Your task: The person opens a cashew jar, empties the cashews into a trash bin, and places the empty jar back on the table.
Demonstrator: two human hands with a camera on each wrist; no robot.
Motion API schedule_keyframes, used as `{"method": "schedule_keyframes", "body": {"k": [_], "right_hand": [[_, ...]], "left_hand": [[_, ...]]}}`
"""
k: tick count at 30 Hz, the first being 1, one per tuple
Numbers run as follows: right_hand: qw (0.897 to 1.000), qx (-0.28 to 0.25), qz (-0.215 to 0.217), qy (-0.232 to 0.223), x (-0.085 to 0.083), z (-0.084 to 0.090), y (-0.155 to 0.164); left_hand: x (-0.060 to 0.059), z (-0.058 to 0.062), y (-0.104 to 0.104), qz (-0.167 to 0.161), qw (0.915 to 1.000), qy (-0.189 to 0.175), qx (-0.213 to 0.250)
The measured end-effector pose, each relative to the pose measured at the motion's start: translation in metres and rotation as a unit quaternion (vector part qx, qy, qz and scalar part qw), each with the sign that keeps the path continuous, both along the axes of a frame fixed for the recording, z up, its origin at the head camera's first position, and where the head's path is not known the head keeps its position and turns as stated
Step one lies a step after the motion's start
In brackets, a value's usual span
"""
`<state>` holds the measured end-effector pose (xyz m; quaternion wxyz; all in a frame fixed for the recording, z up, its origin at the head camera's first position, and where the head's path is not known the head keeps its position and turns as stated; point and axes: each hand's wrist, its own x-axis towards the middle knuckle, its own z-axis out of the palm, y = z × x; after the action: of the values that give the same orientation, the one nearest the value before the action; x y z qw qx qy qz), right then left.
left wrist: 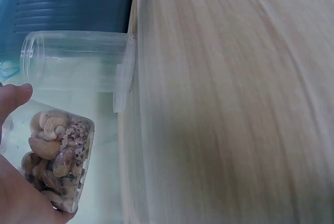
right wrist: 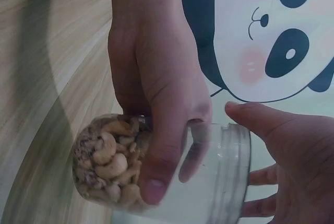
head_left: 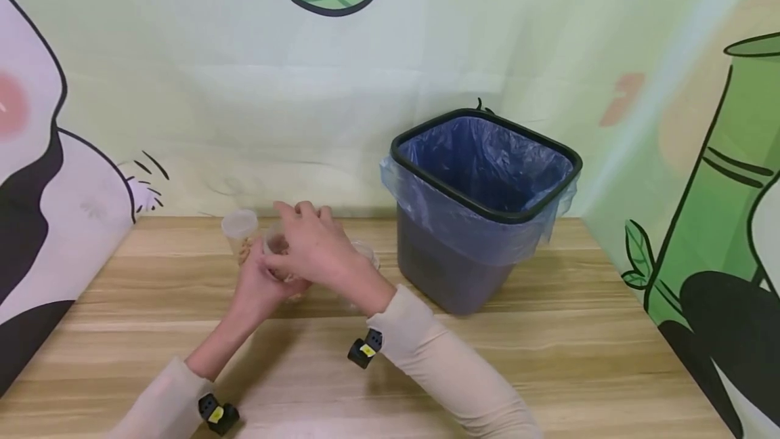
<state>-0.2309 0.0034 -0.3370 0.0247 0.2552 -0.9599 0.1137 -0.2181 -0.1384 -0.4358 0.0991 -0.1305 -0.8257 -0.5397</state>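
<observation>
Clear plastic jar (right wrist: 156,174) of cashews, held off the wooden counter (head_left: 548,358) to the left of the blue-lined bin (head_left: 481,208). Left hand (right wrist: 151,93) fingers (right wrist: 156,177) wrapped round jar body; right hand (right wrist: 292,156) fingers curled over jar mouth, grip on rim not certain. Second jar (head_left: 240,230) with lid upright just left of hands, third jar (left wrist: 78,62) beside.

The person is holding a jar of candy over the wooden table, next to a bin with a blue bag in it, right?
Not candy. The right wrist view shows the jar holds nuts, cashews by the look of them. The rest is right: the left hand grips the jar over the wooden table, the right hand at its mouth, and the bin nearby has a blue bag in it.
</observation>
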Motion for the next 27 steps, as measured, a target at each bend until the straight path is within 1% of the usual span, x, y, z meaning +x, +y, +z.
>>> {"method": "schedule_keyframes", "body": {"k": [2, 5, 8, 12, 14, 18, 22, 27], "right_hand": [[1.0, 0.003, -0.005, -0.008, 0.001, 0.0, 0.001], [1.0, 0.002, 0.013, -0.024, 0.0, 0.0, 0.006], [0.998, -0.017, 0.049, -0.047, -0.003, 0.0, 0.012], [0.991, -0.03, 0.11, -0.074, -0.011, 0.003, 0.02], [0.986, -0.029, 0.137, -0.091, -0.014, 0.004, 0.024], [0.977, -0.014, 0.187, -0.106, -0.018, 0.004, 0.029], [0.968, -0.015, 0.232, -0.097, -0.019, 0.004, 0.03], [0.96, -0.033, 0.264, -0.09, -0.02, 0.006, 0.033]], "left_hand": [[0.001, -0.001, -0.002, 0.005, 1.0, -0.003, -0.005], [0.001, -0.002, -0.004, 0.01, 0.9999, -0.009, -0.005], [0.001, -0.003, -0.005, 0.019, 0.9998, -0.009, -0.004], [0.0, -0.006, -0.005, 0.03, 0.999, -0.01, -0.032], [0.001, -0.008, -0.004, 0.024, 0.9989, -0.016, -0.037], [0.003, -0.011, -0.003, 0.007, 0.9994, -0.025, -0.025], [0.006, -0.012, -0.005, 0.0, 0.9997, -0.015, -0.017], [0.008, -0.013, -0.009, -0.014, 0.9996, -0.025, -0.006]]}}
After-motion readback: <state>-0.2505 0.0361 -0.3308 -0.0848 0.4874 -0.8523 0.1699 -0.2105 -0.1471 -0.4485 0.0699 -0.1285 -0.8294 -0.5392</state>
